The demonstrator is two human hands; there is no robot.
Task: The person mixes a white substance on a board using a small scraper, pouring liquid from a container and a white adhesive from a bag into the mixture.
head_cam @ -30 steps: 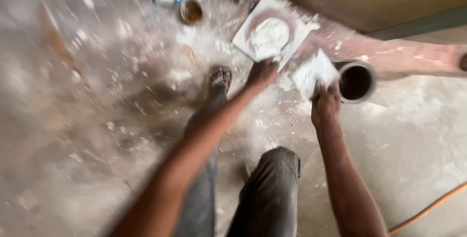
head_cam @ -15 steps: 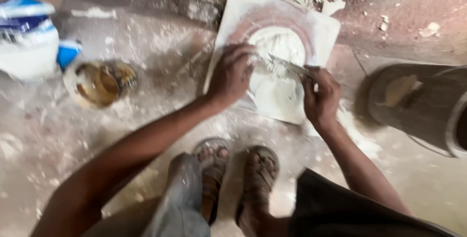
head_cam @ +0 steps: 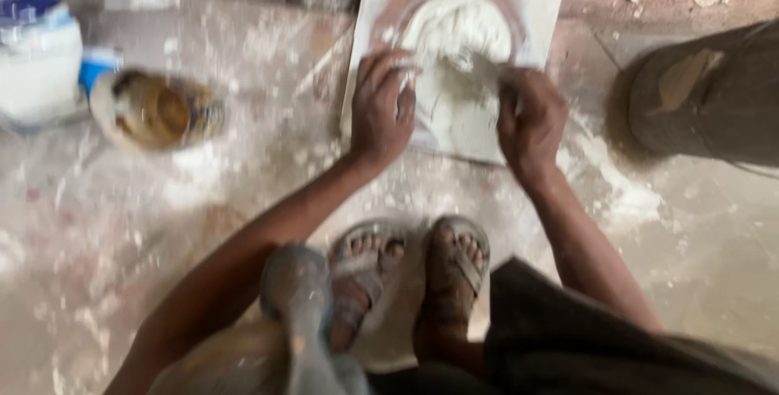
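Head view: white putty mound between both hands, fingers curled, grip unclear

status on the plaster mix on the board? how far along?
Done: white paste is heaped on the flat board. In hand: left hand and right hand both press at the smeared lower part. Left: it looks lumpy, not yet smooth.

A mound of white plaster paste is heaped at the twelve o'clock end of a flat, whitish square board, which is laid on the dusty floor.
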